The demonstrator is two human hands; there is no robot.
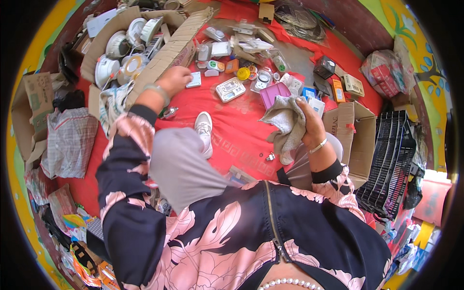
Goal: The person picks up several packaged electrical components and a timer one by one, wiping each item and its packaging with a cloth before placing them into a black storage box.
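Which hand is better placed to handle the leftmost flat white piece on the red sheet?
Probably the left hand: its fingers are right by that white piece, while the right hand is farther off and holds a grey cloth.

Looks to me like a cluttered storeroom, with a carton (170, 52) of round light fittings (116, 44) beside the left hand (174, 80), small packaged parts (230, 90) strewn beyond both, and black plastic crates (388, 162) past the right hand (312, 123).
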